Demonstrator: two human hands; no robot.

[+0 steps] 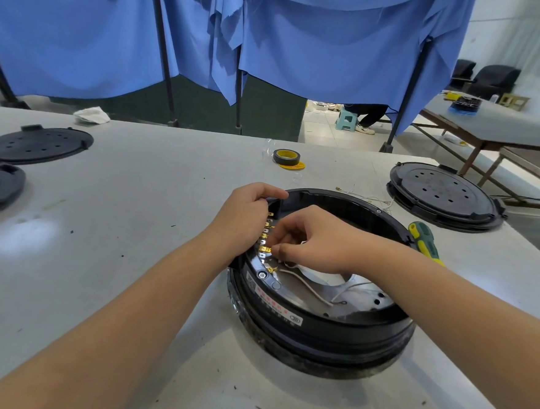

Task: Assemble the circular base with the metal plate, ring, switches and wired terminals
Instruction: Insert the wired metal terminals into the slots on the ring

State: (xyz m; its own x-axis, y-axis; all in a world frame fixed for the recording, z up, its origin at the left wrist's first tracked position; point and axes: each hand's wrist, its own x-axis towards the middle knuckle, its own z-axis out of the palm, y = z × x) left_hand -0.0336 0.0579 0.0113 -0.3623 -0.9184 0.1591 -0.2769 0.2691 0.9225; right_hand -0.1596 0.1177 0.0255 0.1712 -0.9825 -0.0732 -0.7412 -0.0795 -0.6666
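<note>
The near left of the table (124,258) lies bare, giving open passage toward the circular base (317,329). Its raised black wall rings the inside, so entry is from above only. Both hands crowd the base's left inner edge. Just right of the base lies a screwdriver (424,244), with a black lid (445,192) beyond it. A tape roll (286,157) sits far centre; two lids (36,145) block the far left.
</note>
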